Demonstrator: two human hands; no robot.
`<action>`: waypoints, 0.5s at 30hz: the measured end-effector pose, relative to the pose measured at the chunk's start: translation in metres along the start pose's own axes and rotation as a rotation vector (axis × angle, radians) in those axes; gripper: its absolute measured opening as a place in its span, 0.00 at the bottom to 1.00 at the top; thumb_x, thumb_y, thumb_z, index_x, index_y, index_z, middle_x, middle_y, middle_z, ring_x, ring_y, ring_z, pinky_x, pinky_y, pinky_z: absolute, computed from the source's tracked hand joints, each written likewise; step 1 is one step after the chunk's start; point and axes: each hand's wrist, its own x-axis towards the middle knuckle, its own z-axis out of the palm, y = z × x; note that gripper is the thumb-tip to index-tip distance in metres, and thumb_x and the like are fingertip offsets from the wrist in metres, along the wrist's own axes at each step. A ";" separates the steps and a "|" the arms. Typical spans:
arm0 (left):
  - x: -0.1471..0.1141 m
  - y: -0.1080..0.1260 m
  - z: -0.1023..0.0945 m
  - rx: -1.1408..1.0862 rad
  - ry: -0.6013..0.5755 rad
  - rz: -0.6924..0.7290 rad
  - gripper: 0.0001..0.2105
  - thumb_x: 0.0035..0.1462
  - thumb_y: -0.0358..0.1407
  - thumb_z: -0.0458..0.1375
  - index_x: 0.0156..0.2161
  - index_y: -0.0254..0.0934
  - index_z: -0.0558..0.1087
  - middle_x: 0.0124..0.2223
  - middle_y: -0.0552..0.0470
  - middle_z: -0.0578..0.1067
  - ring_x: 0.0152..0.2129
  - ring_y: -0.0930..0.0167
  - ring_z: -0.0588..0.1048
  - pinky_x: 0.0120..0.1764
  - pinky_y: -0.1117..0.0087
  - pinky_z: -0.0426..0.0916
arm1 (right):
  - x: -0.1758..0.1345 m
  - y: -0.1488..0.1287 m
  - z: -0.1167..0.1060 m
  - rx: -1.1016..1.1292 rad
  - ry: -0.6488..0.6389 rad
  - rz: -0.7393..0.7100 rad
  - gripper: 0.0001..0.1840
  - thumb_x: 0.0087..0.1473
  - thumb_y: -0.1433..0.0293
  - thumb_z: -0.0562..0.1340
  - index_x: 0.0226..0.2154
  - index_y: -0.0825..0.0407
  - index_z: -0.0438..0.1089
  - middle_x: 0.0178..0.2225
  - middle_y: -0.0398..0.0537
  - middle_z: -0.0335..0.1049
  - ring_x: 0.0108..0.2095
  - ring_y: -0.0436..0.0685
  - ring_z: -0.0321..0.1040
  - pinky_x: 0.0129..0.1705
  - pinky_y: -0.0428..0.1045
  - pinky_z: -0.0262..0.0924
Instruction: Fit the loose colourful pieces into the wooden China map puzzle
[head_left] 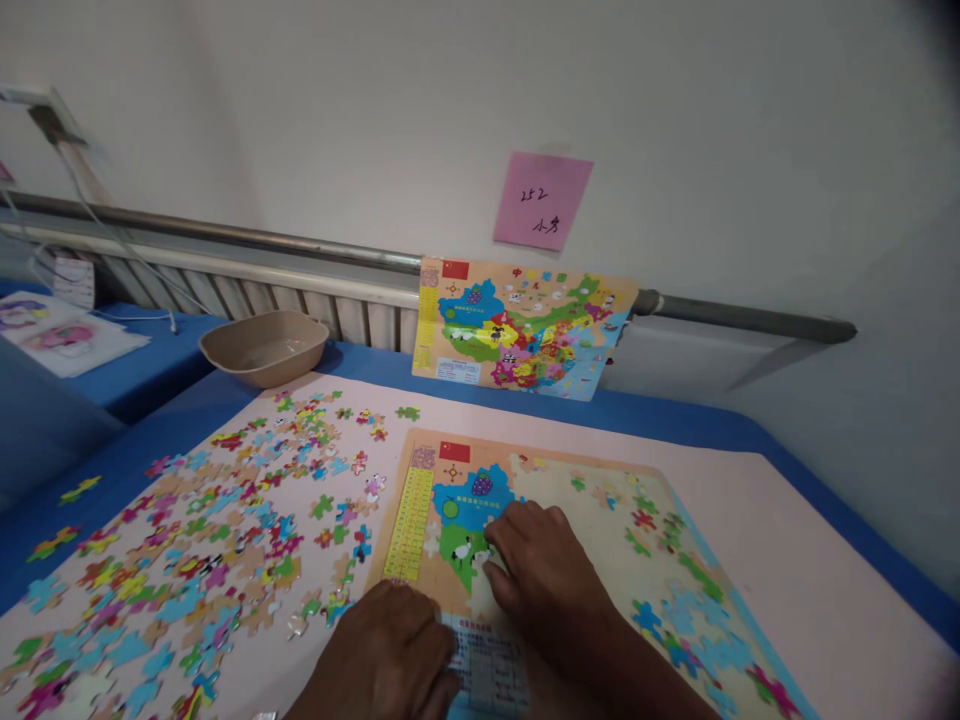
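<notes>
A partly assembled jigsaw puzzle map (469, 515) lies in its tray (600, 535), its left side filled with a blue area with grapes, a green area with sheep and a yellow table. My right hand (551, 570) is over the middle of it, thumb and fingertips closing on a puzzle piece (484, 555) at the edge of the joined part; the fingers partly hide it. My left hand (382, 645) rests at the lower left of the tray with its fingers curled down. Whatever may be under those fingers is hidden.
Many loose pieces (217, 560) spread left of the tray, and more (701, 625) lie inside its right side. Behind stand a beige bowl (266, 350) and a finished map picture (525, 330) leaning on the wall rail (300, 245). A pink note (544, 200) hangs above.
</notes>
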 end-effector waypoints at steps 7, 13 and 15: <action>-0.001 -0.002 0.000 0.008 -0.031 0.004 0.05 0.59 0.31 0.64 0.33 0.39 0.71 0.32 0.53 0.76 0.28 0.67 0.75 0.31 0.65 0.66 | -0.016 -0.001 -0.001 -0.042 0.140 -0.071 0.13 0.56 0.81 0.69 0.41 0.48 0.76 0.38 0.47 0.71 0.39 0.61 0.62 0.41 0.55 0.47; -0.002 -0.002 0.003 0.040 0.017 0.014 0.07 0.57 0.31 0.65 0.33 0.40 0.70 0.31 0.54 0.76 0.27 0.67 0.74 0.30 0.65 0.66 | -0.033 0.001 0.006 -0.183 0.140 -0.086 0.19 0.54 0.79 0.71 0.46 0.45 0.77 0.35 0.47 0.71 0.39 0.63 0.63 0.42 0.56 0.48; -0.002 -0.002 0.003 0.052 0.014 0.017 0.07 0.57 0.32 0.65 0.32 0.40 0.70 0.31 0.54 0.76 0.26 0.67 0.74 0.31 0.65 0.66 | -0.033 -0.001 0.008 -0.203 0.118 -0.079 0.19 0.54 0.78 0.71 0.46 0.44 0.77 0.35 0.47 0.71 0.40 0.63 0.64 0.44 0.57 0.49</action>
